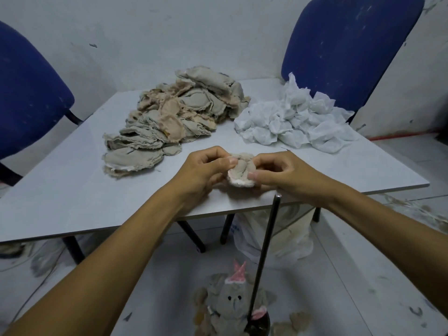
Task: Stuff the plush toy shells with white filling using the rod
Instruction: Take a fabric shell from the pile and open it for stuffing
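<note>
beige fabric plush shell with white filling sits pinched between your left hand and right hand, fingers curled tight, above the grey desk's near edge.
</note>
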`<state>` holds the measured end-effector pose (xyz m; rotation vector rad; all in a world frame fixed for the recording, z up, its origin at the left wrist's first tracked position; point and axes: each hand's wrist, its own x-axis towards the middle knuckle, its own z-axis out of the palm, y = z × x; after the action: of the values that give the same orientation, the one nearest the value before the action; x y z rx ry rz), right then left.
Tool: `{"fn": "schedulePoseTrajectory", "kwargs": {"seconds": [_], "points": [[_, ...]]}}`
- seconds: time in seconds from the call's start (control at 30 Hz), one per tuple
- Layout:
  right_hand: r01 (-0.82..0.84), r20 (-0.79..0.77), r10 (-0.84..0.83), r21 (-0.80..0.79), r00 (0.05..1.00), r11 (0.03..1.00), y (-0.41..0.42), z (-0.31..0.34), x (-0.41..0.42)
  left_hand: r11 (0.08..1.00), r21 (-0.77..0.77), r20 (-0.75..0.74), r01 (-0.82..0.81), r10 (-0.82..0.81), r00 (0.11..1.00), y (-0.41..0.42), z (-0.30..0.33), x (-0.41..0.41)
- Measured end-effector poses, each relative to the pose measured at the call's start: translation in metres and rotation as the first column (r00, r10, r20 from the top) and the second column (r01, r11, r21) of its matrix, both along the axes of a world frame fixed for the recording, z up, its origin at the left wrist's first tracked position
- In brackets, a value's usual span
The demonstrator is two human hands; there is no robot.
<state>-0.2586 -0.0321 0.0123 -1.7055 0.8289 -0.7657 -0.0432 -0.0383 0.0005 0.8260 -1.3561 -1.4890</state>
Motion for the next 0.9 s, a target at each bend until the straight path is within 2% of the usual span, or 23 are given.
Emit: {"fn": "schedulePoseTrajectory", "kwargs": {"seconds": [0.07,0.1,0.2,0.33,0.37,0.5,0.57,0.7,0.9], "points": [[-0.059,-0.039,0.056,-0.062,0.998,0.996,-0.002,-0.002,-0.003,0.999,0.033,-0.045,0.022,-0.02,0.999,-0.002,0.001,0.001],[-0.04,-0.056,0.034,-0.112,0.998,0.993,-0.002,-0.004,-0.002,0.999,0.036,-0.054,0.038,-0.036,0.998,-0.002,0.001,0.001],[0.12,-0.074,-0.143,-0.251,0.987,0.961,0.002,-0.012,0.004,0.997,0.022,-0.052,0.071,-0.069,0.996,-0.004,0.0,0.001],[0.24,-0.098,-0.318,-0.46,0.943,0.855,0.007,-0.019,0.012,0.995,0.022,-0.026,0.101,-0.1,0.995,-0.006,0.0,0.002],[0.221,-0.119,-0.308,-0.465,0.944,0.857,0.007,-0.017,0.012,0.995,0.033,-0.04,0.094,-0.092,0.995,-0.006,0.0,0.003],[0.051,-0.163,-0.099,-0.276,0.982,0.96,0.008,-0.011,0.005,0.996,0.072,-0.094,0.049,-0.043,0.995,-0.007,-0.001,0.004],[0.091,-0.152,-0.148,-0.326,0.977,0.941,0.01,-0.013,0.007,0.996,0.072,-0.074,0.057,-0.052,0.996,-0.006,-0.001,0.004],[0.193,-0.183,-0.324,-0.507,0.928,0.84,0.011,-0.017,0.019,0.992,0.07,-0.095,0.104,-0.097,0.991,-0.007,0.001,0.005],[0.295,-0.179,-0.467,-0.571,0.866,0.766,0.011,-0.022,0.026,0.992,0.068,-0.097,0.107,-0.1,0.99,-0.007,0.002,0.005]]}}
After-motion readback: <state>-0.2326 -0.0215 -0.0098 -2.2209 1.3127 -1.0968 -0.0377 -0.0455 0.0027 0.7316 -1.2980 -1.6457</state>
